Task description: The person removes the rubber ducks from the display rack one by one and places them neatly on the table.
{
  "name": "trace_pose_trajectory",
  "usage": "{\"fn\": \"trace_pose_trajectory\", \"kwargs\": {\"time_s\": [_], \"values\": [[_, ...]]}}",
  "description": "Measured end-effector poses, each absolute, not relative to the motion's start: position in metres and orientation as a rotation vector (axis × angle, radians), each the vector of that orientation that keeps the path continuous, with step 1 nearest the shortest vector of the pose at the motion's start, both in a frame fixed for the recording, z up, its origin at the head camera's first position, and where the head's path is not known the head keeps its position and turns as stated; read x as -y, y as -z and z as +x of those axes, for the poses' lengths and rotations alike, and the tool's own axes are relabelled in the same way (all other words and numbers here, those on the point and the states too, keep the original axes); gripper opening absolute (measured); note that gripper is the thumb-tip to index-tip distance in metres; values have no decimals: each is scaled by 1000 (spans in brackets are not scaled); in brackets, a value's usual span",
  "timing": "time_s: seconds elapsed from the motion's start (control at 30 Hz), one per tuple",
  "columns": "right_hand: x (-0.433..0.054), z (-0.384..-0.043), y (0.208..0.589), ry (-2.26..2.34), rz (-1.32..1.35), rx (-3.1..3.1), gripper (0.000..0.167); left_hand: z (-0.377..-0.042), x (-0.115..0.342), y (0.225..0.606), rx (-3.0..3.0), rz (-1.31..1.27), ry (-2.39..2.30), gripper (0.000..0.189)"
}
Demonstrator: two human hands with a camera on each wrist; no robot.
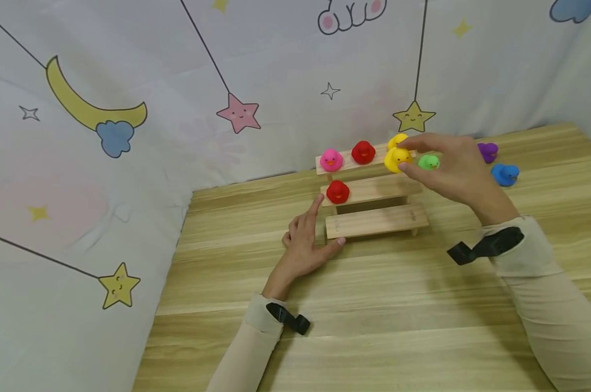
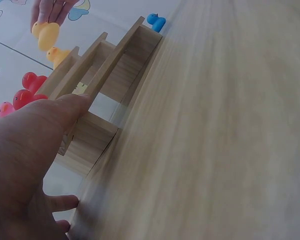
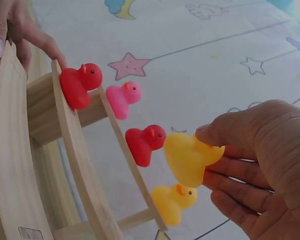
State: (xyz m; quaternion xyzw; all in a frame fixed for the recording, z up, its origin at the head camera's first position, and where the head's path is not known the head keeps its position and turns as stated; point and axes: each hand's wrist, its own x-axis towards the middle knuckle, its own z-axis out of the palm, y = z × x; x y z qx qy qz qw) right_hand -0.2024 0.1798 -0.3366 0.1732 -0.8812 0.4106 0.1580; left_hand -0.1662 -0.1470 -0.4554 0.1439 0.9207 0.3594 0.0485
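Note:
My right hand point(image 1: 457, 171) pinches a yellow rubber duck point(image 1: 397, 160) between thumb and fingertips, above the right part of a three-step wooden stand point(image 1: 376, 220). Another yellow duck point(image 3: 174, 205) sits at the right end of the top step, partly hidden in the head view. Along that step are also a pink duck point(image 1: 331, 160) and a red duck point(image 1: 363, 152). A second red duck point(image 1: 337, 192) stands on the middle step's left end. My left hand point(image 1: 302, 245) is at the stand's left end, fingers spread, its thumb touching the lowest step.
Right of the stand are a green duck point(image 1: 428, 162), a purple duck point(image 1: 488, 152) and a blue duck point(image 1: 505, 175). A white cloth point(image 1: 275, 65) printed with stars and a moon hangs behind the wood-grain table point(image 1: 373, 316).

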Motion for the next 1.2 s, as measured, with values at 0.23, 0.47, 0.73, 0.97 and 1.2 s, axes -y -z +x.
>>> {"fn": "trace_pose_trajectory", "kwargs": {"time_s": [0.23,0.47,0.73,0.97,1.2], "values": [[-190,-203,335,-1086,497,2503,35,-165,146,454,-2811,441,-1095,102],[-200,-206,336,-1063,479,2531,36,-164,147,454,-2808,438,-1109,102],[-212,-207,335,-1016,472,2574,35,-165,147,455,-2801,438,-1094,104],[-227,-207,332,-1030,443,2620,34,-166,147,455,-2810,442,-1084,104],[-242,-207,329,-1085,375,2714,36,-166,147,456,-2800,434,-1084,104]]}}
